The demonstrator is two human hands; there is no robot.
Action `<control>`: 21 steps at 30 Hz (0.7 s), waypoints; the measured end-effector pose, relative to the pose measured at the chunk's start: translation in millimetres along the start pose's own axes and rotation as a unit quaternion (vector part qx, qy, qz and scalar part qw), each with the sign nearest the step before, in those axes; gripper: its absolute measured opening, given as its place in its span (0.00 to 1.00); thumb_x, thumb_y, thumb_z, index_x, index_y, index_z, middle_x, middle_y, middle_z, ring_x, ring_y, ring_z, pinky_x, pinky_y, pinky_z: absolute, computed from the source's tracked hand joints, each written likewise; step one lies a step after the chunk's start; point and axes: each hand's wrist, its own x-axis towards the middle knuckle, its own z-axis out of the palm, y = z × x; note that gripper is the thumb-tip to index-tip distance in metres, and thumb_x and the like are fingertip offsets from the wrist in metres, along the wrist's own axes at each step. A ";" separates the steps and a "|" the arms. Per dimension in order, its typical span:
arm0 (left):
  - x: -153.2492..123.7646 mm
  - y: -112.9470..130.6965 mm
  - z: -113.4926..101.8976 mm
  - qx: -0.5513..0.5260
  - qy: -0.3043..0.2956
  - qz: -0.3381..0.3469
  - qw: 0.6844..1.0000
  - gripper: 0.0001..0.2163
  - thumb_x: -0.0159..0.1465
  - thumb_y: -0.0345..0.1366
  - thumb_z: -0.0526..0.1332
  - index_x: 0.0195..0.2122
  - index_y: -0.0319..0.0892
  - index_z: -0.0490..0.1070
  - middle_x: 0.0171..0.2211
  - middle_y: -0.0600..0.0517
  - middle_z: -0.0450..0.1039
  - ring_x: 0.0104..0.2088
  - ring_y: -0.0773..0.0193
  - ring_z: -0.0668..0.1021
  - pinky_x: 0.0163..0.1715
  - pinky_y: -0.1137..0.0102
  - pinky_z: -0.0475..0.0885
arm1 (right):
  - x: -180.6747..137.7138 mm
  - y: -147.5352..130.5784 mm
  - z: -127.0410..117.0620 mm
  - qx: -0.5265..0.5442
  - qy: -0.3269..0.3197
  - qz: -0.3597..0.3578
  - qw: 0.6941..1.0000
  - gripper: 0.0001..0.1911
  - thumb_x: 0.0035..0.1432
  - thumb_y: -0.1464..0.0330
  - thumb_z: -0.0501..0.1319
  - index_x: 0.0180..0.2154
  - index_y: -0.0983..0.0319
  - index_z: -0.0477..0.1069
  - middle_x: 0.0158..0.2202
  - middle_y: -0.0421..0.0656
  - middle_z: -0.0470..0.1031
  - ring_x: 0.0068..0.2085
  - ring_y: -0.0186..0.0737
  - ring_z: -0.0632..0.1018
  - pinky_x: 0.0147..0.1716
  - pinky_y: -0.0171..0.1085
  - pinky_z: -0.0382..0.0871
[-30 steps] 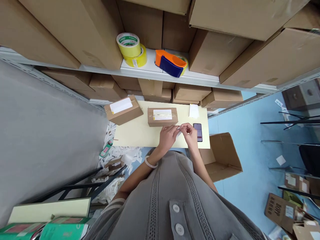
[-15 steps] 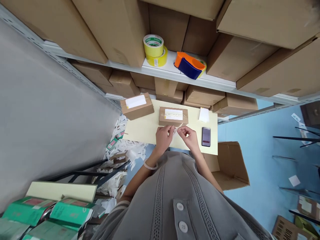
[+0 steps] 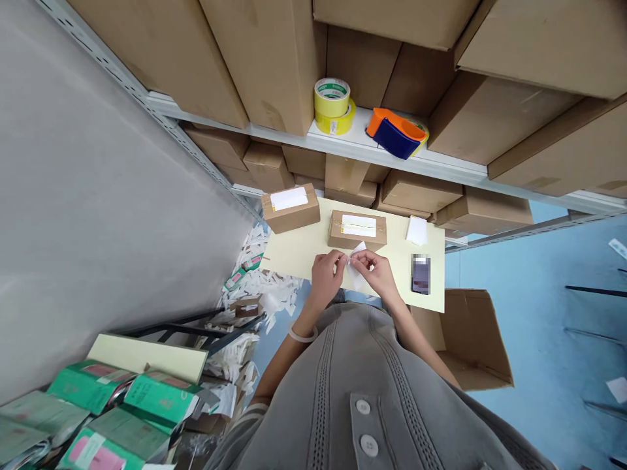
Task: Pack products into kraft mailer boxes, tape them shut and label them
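A small white label sheet [image 3: 357, 277] is held between my two hands, just in front of the middle carton. My left hand [image 3: 327, 274] is closed in a pinch at the sheet's left edge. On the other side my right hand [image 3: 376, 271] pinches the same sheet with thumb and fingertips. The fingers partly hide the sheet. Behind my hands sits a brown carton [image 3: 337, 234] with a white label and tape across its top. Another labelled carton [image 3: 298, 217] stands at the table's back left corner.
On the pale table [image 3: 289, 251], a stack of white labels [image 3: 417, 230] and a phone [image 3: 420, 277] lie at the right. The shelf above bears yellow tape rolls [image 3: 334, 116] and an orange-blue tape dispenser [image 3: 396, 134]. An open carton [image 3: 475, 339] stands on the floor at right.
The label sheet has turned so that more of its white face shows. Both hands still pinch it near the table's front edge. The whole view has shifted slightly with the head.
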 end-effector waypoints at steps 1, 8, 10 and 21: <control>-1.9 -3.3 -1.4 0.005 0.004 -0.006 1.000 0.11 0.72 0.38 0.51 0.36 0.46 0.71 0.32 0.54 0.78 0.33 0.64 0.76 0.44 0.67 0.66 | -1.9 0.4 0.6 -0.002 -0.004 0.002 1.000 0.13 0.54 0.56 0.64 0.30 0.60 0.75 0.22 0.37 0.67 0.25 0.33 0.63 0.26 0.35 0.57; -13.6 -37.2 -31.3 0.012 0.075 -0.090 0.993 0.13 0.71 0.41 0.51 0.33 0.44 0.70 0.27 0.53 0.76 0.30 0.64 0.76 0.35 0.70 0.66 | -9.3 -4.1 -1.5 0.052 -0.034 0.023 0.998 0.15 0.52 0.55 0.67 0.29 0.60 0.75 0.22 0.36 0.65 0.25 0.32 0.62 0.26 0.34 0.56; -18.3 -51.7 -44.2 0.007 0.103 -0.125 0.987 0.13 0.70 0.42 0.51 0.33 0.44 0.70 0.26 0.53 0.75 0.28 0.64 0.76 0.32 0.71 0.65 | -10.8 -7.2 -3.1 0.088 -0.055 0.035 0.994 0.16 0.51 0.54 0.67 0.29 0.60 0.75 0.24 0.38 0.69 0.26 0.32 0.63 0.27 0.35 0.57; -45.4 -130.1 -146.3 0.084 0.394 -0.281 0.871 0.11 0.69 0.39 0.49 0.32 0.43 0.65 0.25 0.54 0.70 0.28 0.64 0.74 0.34 0.71 0.69 | -6.6 -1.6 -40.9 0.230 0.045 0.042 0.971 0.17 0.47 0.53 0.70 0.25 0.58 0.69 0.19 0.32 0.50 0.22 0.31 0.53 0.22 0.36 0.51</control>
